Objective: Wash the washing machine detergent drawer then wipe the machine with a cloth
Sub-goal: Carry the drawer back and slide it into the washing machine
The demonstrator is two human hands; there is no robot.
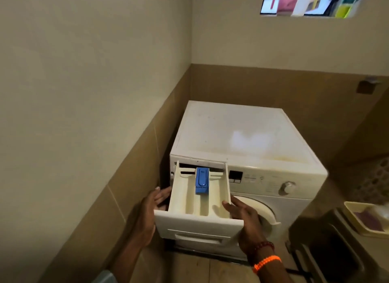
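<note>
A white front-loading washing machine (242, 133) stands in the corner. Its cream detergent drawer (185, 198) is pulled far out of the slot at the machine's top left, with a blue insert (202, 180) in its middle compartment. My left hand (151, 209) grips the drawer's left side wall. On the other side my right hand (242, 217) grips the right wall near the front panel, thumb over the rim. No cloth is in view.
The tiled wall runs close along the machine's left side. A cream tray (366, 217) with something purple sits on a dark unit at the lower right. The round door (265, 215) and control dial (287, 187) face me. A window (305, 0) is high on the back wall.
</note>
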